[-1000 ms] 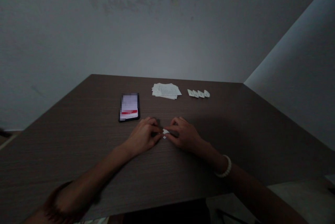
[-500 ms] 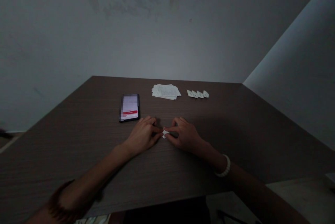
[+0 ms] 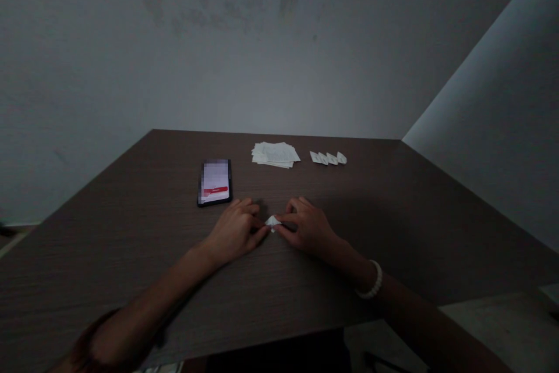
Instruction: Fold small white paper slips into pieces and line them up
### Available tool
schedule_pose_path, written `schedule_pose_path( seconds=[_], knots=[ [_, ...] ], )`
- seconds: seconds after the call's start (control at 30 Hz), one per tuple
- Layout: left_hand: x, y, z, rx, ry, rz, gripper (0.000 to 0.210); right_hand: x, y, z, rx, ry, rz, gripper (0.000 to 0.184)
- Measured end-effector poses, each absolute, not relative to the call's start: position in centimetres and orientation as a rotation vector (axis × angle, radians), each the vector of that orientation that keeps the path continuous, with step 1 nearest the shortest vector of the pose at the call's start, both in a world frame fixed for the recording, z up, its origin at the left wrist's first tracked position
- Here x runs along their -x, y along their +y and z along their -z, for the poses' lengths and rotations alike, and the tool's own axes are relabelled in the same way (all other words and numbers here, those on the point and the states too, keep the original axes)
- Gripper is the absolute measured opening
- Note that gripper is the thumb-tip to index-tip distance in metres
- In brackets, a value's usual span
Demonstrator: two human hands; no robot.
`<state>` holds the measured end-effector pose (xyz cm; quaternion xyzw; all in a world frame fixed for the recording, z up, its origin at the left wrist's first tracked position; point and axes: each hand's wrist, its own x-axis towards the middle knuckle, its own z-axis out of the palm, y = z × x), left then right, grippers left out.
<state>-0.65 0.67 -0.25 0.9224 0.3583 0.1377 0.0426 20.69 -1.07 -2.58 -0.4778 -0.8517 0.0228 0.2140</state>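
Observation:
A small folded piece of white paper (image 3: 273, 221) lies on the table between my two hands. My left hand (image 3: 236, 226) pinches its left side between thumb and fingers. On the opposite side, my right hand (image 3: 308, 224) has its thumb and index finger closed at the paper's right edge. The paper comes to a peak at the top, and a small part of it shows below. Its exact folds are too small to make out.
A phone (image 3: 214, 182) with a lit screen lies beyond my left hand. Farther back is a loose stack of white paper sheets (image 3: 276, 154). Several folded paper pieces (image 3: 328, 158) lie overlapping in a row to its right. The brown table (image 3: 144, 198) meets a stained wall (image 3: 244, 76).
The fingers have shifted slightly on the small paper, and more of its peaked top shows now. The whole view has tilted a little; the phone and papers stay in place.

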Motion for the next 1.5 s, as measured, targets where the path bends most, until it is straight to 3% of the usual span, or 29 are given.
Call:
schedule_pose_path(
  seconds=[0.6, 0.93, 1.5],
  knots=[
    [0.1, 1.2, 1.3, -2.806, 1.126, -0.505, 0.021, -20.7, -1.3, 1.8, 1.284, -2.461, -0.055, 0.020],
    [0.2, 1.1, 1.6, -2.847, 1.127, -0.482, 0.022, -20.7, -1.4, 1.6, 1.195, -2.531, 0.079, 0.026],
    [0.1, 1.4, 1.2, -2.750, 1.168, -0.516, 0.026, -21.6, -1.6, 0.9, 1.118, -2.577, 0.005, 0.020]
  ],
)
